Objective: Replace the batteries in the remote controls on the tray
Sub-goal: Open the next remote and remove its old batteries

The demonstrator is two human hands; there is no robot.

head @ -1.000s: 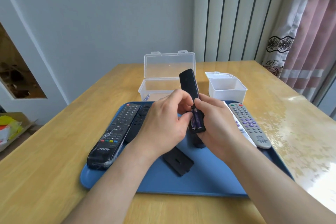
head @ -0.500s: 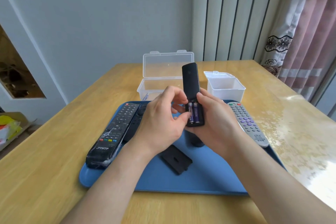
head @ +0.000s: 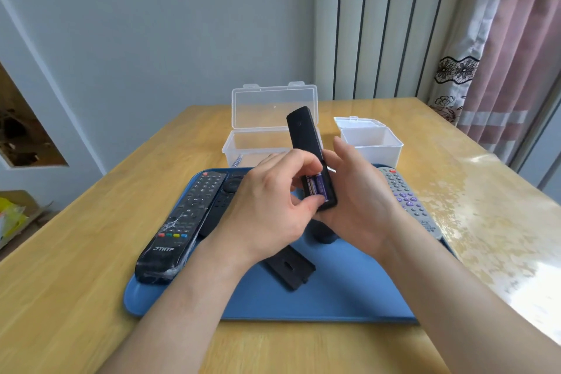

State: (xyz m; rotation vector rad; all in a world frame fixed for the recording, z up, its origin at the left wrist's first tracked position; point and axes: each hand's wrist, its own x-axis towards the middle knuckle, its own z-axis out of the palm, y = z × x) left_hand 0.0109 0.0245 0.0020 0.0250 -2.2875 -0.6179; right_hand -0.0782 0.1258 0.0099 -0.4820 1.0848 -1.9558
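Observation:
I hold a slim black remote (head: 303,133) upright above the blue tray (head: 334,297), its back facing me and the battery bay uncovered. Two purple batteries (head: 317,187) sit side by side in the bay. My right hand (head: 358,200) cradles the remote from behind and below. My left hand (head: 273,206) has its fingertips and thumb on the batteries. The black battery cover (head: 290,267) lies on the tray below my hands.
On the tray lie a black TNTF remote (head: 179,228), a second black remote (head: 224,203) beside it, and a grey remote (head: 409,200) at the right. Behind stand an open clear box (head: 264,136) and a white box (head: 370,140). The wooden table (head: 76,252) surrounds the tray.
The remote has tilted so its top leans left. My right fingers have opened away from its side, and my left fingers have closed in on the batteries.

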